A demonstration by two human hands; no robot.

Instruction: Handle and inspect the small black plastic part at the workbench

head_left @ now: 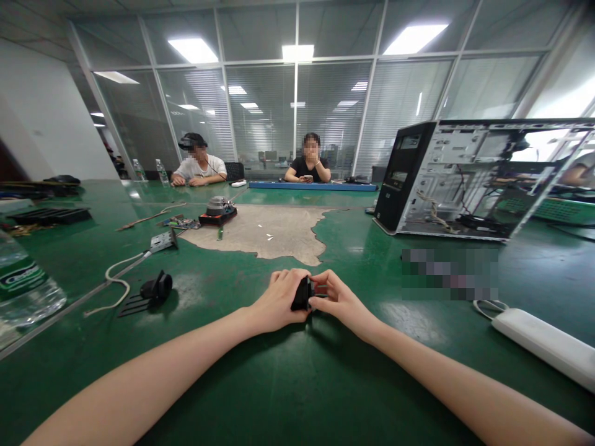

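Close in front of me, a small black boxy part [302, 293] is held just above the green table. My left hand [281, 300] wraps around it from the left, fingers over the top and thumb below. My right hand [341, 303] pinches at its right side, thumb and fingertips closed against it. Something reddish shows between the right fingers, too small to name. The part's exact kind cannot be made out, and its left side is hidden by my hand. A black round part with prongs [157, 287] lies on the table to the left.
An opened computer case [411, 179] stands at the right, beside a white power strip [548, 344]. A water bottle [25, 279] is at the left edge. A heatsink with fan [217, 209] and a metal box with cable [162, 240] lie further back. Two people sit across the table.
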